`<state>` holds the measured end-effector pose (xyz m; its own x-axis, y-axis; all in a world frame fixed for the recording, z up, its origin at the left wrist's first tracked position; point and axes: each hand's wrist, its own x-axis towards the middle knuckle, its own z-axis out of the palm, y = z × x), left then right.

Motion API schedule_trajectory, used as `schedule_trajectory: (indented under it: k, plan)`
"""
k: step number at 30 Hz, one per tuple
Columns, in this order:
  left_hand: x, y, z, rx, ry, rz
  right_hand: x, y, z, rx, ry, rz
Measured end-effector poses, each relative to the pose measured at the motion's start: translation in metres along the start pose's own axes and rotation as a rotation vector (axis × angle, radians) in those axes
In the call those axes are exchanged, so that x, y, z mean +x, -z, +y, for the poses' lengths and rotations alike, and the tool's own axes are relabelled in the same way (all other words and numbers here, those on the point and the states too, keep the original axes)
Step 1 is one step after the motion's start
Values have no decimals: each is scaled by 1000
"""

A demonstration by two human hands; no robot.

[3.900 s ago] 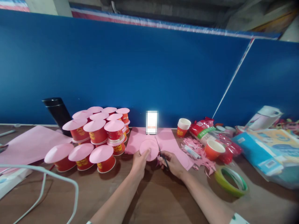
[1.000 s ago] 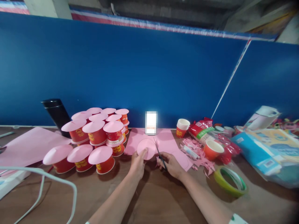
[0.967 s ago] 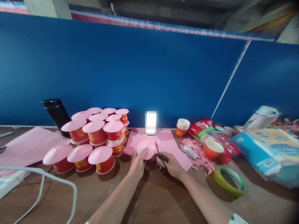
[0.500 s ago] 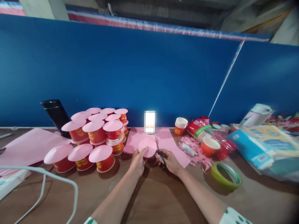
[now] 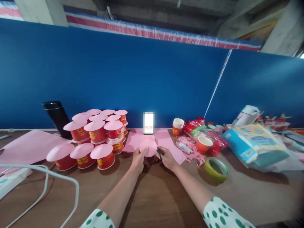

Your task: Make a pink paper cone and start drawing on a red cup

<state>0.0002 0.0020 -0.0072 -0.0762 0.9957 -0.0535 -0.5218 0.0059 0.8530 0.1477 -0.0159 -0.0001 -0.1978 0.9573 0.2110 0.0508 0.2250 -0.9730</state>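
A round pink paper disc (image 5: 148, 146) is pinched by my left hand (image 5: 138, 161) at its lower left edge. My right hand (image 5: 167, 158) is closed around dark-handled scissors (image 5: 159, 155) at the disc's right side; the fingers hide part of the handles. Beneath and behind the disc lie pink paper sheets (image 5: 163, 139) on the brown table. To the left stand several red paper cups (image 5: 104, 160) turned upside down, each topped with a pink paper disc (image 5: 101, 151), some of them stacked two high.
Pink paper scraps (image 5: 193, 155), an orange paper cup (image 5: 204, 145) and a roll of green tape (image 5: 216, 169) lie on the right, near a blue tissue pack (image 5: 247, 145). At left are a black flask (image 5: 57, 118) and a white cable (image 5: 76, 190). A lit phone (image 5: 148, 123) leans against the blue panel.
The view has swung slightly right. The scissors' blades showed beside the disc before; now my right hand is closer to the disc's edge and the blades are hardly visible.
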Motion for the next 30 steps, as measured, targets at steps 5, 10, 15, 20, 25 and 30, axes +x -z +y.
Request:
schedule_trajectory:
  k: [5, 10, 15, 20, 25, 30]
  plan:
    - [0, 0, -1, 37, -5, -12, 1, 0, 3, -39, 13, 24]
    - [-4, -1, 1, 77, -21, -18, 1, 0, 4, -98, 20, 49]
    - [-7, -4, 5, 39, -24, -19, 1, 0, 4, -146, 19, 55]
    - [-10, -6, 7, 1, -21, -2, 1, -1, 3, -148, 32, 59]
    - [-13, -5, 8, -7, -13, 17, 2, -2, 3, -139, 62, 63]
    - [-12, -4, 9, -78, -5, -27, 3, -2, 1, -98, 63, 41]
